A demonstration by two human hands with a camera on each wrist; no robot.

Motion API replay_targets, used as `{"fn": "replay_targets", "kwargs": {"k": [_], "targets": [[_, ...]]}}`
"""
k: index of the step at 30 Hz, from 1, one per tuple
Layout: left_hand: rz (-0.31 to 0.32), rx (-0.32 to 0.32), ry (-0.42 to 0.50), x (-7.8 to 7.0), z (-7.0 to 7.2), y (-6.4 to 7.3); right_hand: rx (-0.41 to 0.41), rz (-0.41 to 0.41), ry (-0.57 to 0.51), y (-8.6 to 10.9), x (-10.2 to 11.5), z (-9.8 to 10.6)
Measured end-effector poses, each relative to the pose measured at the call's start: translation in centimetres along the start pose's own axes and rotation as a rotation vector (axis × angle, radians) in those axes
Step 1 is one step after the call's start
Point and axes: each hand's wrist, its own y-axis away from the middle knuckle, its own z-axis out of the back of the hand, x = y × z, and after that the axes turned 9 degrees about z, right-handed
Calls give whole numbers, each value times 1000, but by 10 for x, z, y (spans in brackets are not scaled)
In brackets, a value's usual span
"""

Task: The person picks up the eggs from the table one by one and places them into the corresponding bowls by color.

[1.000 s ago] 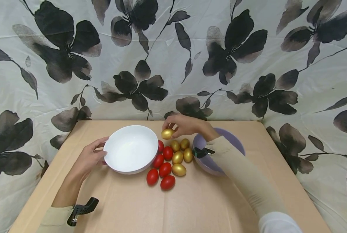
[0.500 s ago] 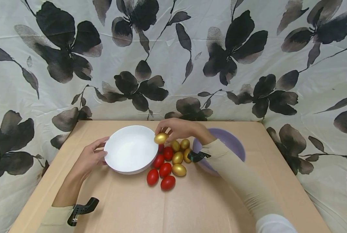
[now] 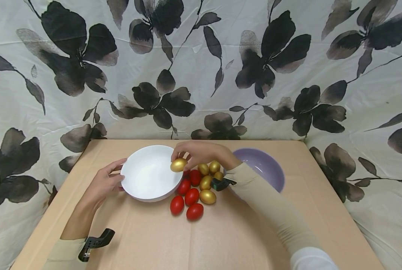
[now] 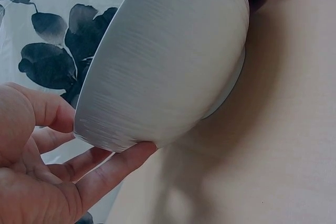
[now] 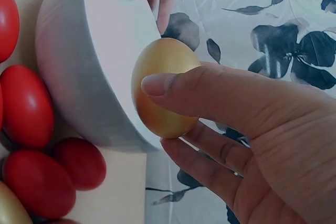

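Smooth gloss in front of you, over a matt surface

The golden egg [image 3: 178, 165] you hold is smooth, with a metallic-looking sheen, and the red eggs [image 3: 194, 212] look smooth and glossy. Your white bowl [image 3: 150, 174] is smooth inside, but its outer wall shows fine streaks, as if brushed. The purple bowl [image 3: 263, 167] has a glossy inside. The table [image 3: 153, 240] looks like matt wood; the backdrop [image 3: 207, 116] is creased cloth, and the black bracket [image 3: 94, 243] at your left wrist looks like plastic.

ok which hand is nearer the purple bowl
Right. The right hand, holding a gold egg, is left of the purple bowl, its sleeve hiding part of it; the left hand is farther left, gripping the white bowl.
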Motion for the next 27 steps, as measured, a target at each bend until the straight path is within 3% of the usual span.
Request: {"fn": "replay_targets", "kwargs": {"k": [27], "targets": [[-17,22,8,1,2,-1,80,17,21,-40,-3,-24]]}}
